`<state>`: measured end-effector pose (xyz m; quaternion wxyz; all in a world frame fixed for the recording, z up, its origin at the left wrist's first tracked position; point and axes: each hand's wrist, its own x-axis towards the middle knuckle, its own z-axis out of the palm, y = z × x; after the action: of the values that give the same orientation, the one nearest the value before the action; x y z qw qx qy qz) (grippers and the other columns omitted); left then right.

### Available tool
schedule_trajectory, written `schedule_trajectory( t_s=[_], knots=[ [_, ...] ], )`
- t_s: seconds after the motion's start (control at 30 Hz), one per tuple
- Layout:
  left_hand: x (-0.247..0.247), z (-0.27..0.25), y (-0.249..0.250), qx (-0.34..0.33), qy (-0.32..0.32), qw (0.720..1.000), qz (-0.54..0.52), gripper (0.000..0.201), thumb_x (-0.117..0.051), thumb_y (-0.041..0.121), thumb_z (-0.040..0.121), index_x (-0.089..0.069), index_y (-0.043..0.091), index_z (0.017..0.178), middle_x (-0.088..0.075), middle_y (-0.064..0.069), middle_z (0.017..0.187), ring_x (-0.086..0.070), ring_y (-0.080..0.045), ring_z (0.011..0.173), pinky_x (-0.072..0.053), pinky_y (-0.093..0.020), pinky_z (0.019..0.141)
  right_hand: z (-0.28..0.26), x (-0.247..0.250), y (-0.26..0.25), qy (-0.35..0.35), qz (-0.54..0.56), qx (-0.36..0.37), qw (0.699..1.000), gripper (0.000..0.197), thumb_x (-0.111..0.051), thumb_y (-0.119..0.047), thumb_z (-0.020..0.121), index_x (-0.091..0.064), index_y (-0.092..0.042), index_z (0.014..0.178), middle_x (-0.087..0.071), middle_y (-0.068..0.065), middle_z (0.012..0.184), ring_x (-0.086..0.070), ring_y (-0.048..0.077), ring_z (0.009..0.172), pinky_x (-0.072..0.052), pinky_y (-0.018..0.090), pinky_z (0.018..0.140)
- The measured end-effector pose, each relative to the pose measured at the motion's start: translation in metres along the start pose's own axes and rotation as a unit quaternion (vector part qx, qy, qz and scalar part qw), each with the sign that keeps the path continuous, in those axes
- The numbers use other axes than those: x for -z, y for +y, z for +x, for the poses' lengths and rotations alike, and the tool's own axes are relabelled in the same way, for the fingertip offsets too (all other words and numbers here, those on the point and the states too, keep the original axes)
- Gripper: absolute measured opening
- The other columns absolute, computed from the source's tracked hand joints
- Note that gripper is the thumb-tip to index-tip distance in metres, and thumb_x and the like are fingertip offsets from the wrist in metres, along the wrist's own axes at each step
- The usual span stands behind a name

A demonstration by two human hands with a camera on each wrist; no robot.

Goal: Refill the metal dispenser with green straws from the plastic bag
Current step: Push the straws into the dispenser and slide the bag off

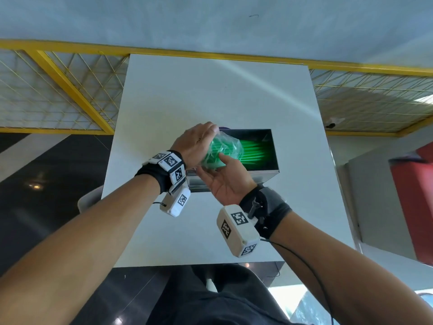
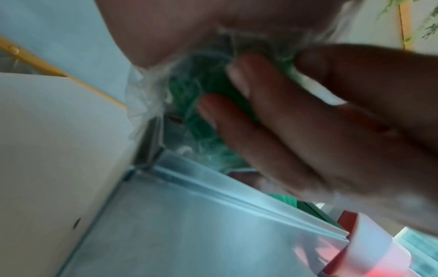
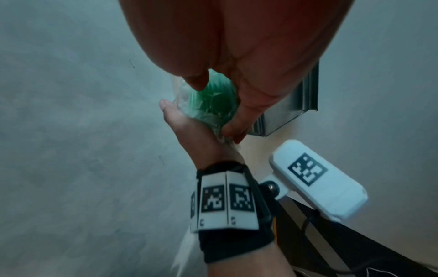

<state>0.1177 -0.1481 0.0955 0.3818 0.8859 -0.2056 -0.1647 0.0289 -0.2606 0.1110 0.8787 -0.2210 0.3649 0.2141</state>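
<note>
Green straws (image 1: pixel 255 151) (clear bag (image 1: pixel 230 143)), white table (image 1: pixel 210 90).

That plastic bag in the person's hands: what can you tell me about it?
The plastic bag is thin, clear and crumpled, with green straws showing through it. It is held above the open metal dispenser, its mouth towards the box. The left hand grips its top from above; the right hand holds it from below.

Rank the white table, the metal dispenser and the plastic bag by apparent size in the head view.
1. white table, by far the largest.
2. metal dispenser, partly hidden by the hands.
3. plastic bag, smallest, though bunched up and held nearer the camera.
</note>
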Motion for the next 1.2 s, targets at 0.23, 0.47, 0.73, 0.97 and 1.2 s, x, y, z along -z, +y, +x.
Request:
schedule_trajectory(
  t_s=[0.23, 0.47, 0.73, 0.97, 1.2],
  knots=[
    [0.004, 0.01, 0.005, 0.045, -0.002, 0.999, -0.005, 0.037, -0.028, 0.061, 0.094, -0.044, 0.031, 0.079, -0.049, -0.007, 0.092, -0.053, -0.036, 0.099, -0.033, -0.036, 0.074, -0.008, -0.002, 0.005, 0.017, -0.151, -0.005, 0.988, 0.056, -0.036, -0.045, 0.107, -0.054, 0.001, 0.133, -0.075, 0.014, 0.101, -0.066, 0.024, 0.085, -0.053, 0.029, 0.07],
    [0.018, -0.014, -0.007, -0.026, -0.079, 0.996, 0.028, 0.082, -0.048, 0.074, 0.083, -0.019, 0.046, 0.155, -0.04, -0.006, 0.151, -0.037, -0.024, 0.139, -0.033, -0.044, 0.113, -0.004, 0.001, -0.011, 0.077, -0.373, 0.118, 0.917, 0.057, -0.031, -0.047, 0.108, -0.066, -0.003, 0.115, -0.078, 0.015, 0.101, -0.073, 0.02, 0.074, -0.053, 0.026, 0.055],
    [0.001, -0.014, -0.017, 0.021, 0.041, 0.999, 0.01, 0.051, -0.025, 0.028, 0.093, -0.051, 0.021, 0.136, -0.035, -0.003, 0.112, -0.034, -0.025, 0.113, -0.033, -0.046, 0.107, -0.016, 0.019, -0.056, 0.184, -0.792, 0.285, 0.508, 0.042, -0.042, -0.047, 0.098, -0.064, -0.014, 0.084, -0.068, 0.002, 0.082, -0.064, 0.03, 0.082, -0.05, 0.038, 0.076],
    [0.009, -0.004, -0.017, 0.094, 0.091, 0.987, -0.098, 0.024, -0.061, 0.01, 0.086, -0.056, 0.024, 0.105, -0.048, -0.011, 0.118, -0.051, -0.028, 0.113, -0.046, -0.037, 0.097, 0.008, 0.036, -0.075, 0.079, -0.86, 0.247, 0.44, 0.086, -0.067, -0.028, 0.091, -0.017, -0.018, 0.16, -0.017, 0.003, 0.167, -0.018, 0.028, 0.151, -0.023, 0.046, 0.122],
    [0.028, -0.008, -0.017, 0.054, 0.086, 0.987, -0.123, 0.034, -0.075, 0.027, 0.086, -0.069, 0.019, 0.118, -0.066, -0.005, 0.121, -0.06, -0.016, 0.112, -0.044, -0.031, 0.101, 0.02, 0.031, -0.072, 0.1, -0.87, 0.241, 0.418, 0.087, -0.074, -0.035, 0.086, -0.024, -0.033, 0.157, -0.028, 0.002, 0.157, -0.032, 0.035, 0.139, -0.031, 0.056, 0.113]
  ],
)
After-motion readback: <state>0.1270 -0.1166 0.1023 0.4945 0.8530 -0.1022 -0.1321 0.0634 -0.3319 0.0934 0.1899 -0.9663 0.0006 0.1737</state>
